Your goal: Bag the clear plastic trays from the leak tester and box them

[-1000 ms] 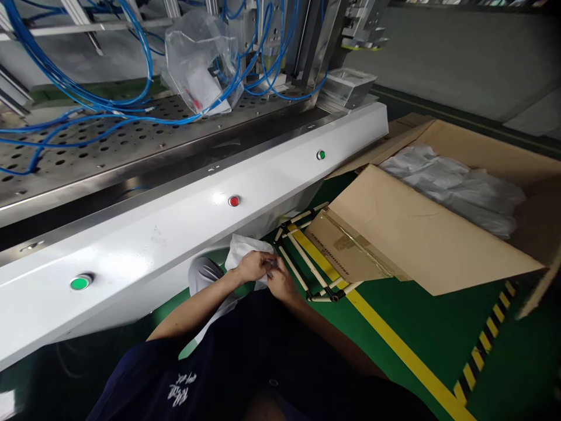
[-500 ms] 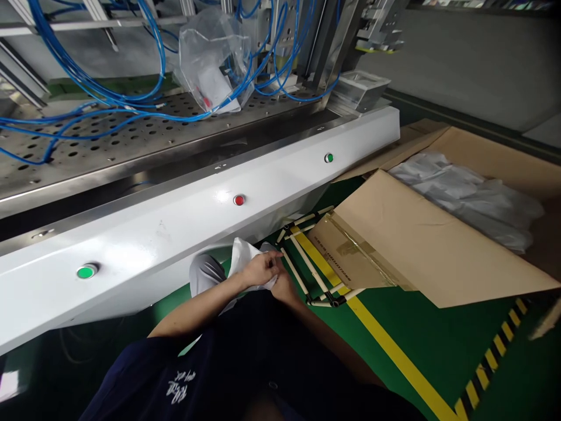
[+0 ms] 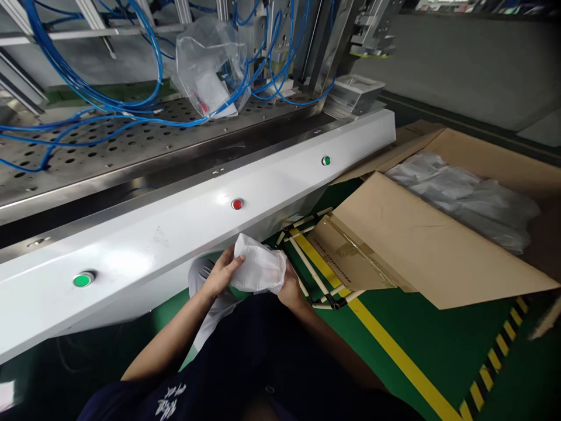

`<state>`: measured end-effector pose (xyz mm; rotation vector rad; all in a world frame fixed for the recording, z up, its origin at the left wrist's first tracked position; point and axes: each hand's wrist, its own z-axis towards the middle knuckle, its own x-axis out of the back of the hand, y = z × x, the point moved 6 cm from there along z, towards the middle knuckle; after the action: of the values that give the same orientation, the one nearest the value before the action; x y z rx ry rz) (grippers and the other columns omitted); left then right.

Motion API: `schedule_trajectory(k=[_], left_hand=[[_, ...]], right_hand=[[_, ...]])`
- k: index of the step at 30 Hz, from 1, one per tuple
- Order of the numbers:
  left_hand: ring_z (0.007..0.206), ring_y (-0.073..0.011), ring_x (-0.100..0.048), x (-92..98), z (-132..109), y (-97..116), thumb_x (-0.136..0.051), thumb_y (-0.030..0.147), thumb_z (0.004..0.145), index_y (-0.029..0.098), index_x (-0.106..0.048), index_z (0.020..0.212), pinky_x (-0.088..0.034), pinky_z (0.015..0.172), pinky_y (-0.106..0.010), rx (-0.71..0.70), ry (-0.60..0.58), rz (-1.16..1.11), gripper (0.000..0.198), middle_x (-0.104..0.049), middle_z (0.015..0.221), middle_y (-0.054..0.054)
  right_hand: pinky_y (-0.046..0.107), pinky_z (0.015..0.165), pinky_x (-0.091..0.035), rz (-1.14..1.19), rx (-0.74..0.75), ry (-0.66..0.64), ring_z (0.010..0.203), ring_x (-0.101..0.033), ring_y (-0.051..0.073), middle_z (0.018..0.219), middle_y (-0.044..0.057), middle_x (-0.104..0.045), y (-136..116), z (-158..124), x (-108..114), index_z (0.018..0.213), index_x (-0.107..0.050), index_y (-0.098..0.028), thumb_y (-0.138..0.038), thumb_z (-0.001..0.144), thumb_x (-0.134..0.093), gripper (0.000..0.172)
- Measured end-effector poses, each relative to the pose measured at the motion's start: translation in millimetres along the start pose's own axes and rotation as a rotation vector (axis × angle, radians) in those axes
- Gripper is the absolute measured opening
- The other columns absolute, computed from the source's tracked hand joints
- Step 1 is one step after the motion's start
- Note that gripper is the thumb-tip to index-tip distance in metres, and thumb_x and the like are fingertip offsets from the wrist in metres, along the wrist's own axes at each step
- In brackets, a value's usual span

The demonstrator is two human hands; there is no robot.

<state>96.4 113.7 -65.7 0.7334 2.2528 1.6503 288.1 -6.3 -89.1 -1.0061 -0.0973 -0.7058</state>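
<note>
Between my two hands is a white wrapped packet (image 3: 258,266), its thin, slightly see-through wrapping looking like a foam pouch; what lies inside cannot be made out. My left hand (image 3: 225,272) grips its left side, thumb on the upper face and fingers behind. Around the right end closes my right hand (image 3: 289,283), with most of its fingers hidden behind the packet. The packet is held in front of my body, just below the edge of the white machine panel (image 3: 175,234).
An open cardboard box (image 3: 416,234) with grey-white plastic-wrapped contents (image 3: 464,193) stands at right, above a tubular rack (image 3: 311,269). The panel carries a red button (image 3: 237,204) and green buttons (image 3: 83,279). Behind it are blue hoses (image 3: 153,111) and a clear plastic bag (image 3: 210,70).
My left hand has moved left, off the packet's right end, and now grips its left side. The packet is spread out between both hands and more of it shows.
</note>
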Motion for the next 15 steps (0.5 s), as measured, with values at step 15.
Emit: schedule_trajectory(k=[15], left_hand=[[0.095, -0.0256, -0.077, -20.2, 8, -9, -0.084, 0.059, 0.073, 0.016, -0.069, 0.114, -0.06, 0.074, -0.026, 0.15, 0.079, -0.063, 0.062, -0.08, 0.111, -0.011]], right_hand=[[0.048, 0.104, -0.059, 0.452, -0.451, 0.302, 0.145, -0.051, 0.034, 0.159, 0.019, -0.047, 36, -19, 20, 0.146, -0.058, -0.023, -0.054, 0.097, -0.066, 0.059]])
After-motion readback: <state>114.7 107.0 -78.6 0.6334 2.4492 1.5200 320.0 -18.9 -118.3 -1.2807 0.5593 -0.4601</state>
